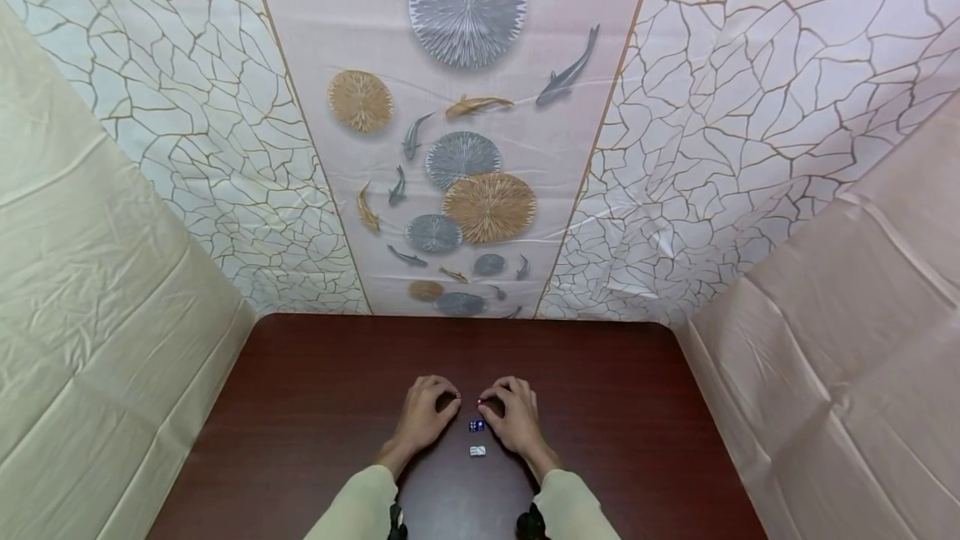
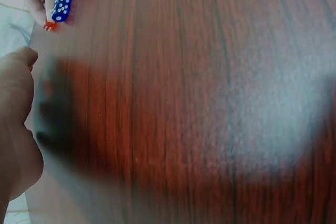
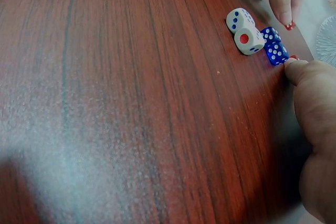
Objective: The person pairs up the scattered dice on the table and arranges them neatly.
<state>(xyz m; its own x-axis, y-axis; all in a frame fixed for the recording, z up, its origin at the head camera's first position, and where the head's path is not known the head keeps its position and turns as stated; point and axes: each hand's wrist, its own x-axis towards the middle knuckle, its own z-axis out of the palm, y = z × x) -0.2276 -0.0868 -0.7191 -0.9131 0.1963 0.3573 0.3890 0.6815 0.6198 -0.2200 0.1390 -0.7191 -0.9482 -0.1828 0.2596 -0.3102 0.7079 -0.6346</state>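
Between thumb and fingertips my left hand [image 1: 429, 411] pinches a small red die [image 1: 458, 395]. Facing it across a narrow gap, my right hand [image 1: 514, 413] pinches another red die [image 1: 480, 401]. Two blue dice [image 1: 476, 425] with white dots sit side by side on the table, just nearer to me than the red ones. Closer still is a pair of white dice [image 1: 477, 451], touching each other. In the right wrist view, the right thumb [image 3: 297, 71] covers most of its red die [image 3: 294, 57]. The left wrist view hides the left hand's die behind its fingers.
The dice lie on a dark red-brown wooden table [image 1: 315, 423] with rounded far corners. Behind it hangs a patterned cloth [image 1: 465, 273] with fish and round motifs. Beige cloth walls [image 1: 97, 340] flank both sides.
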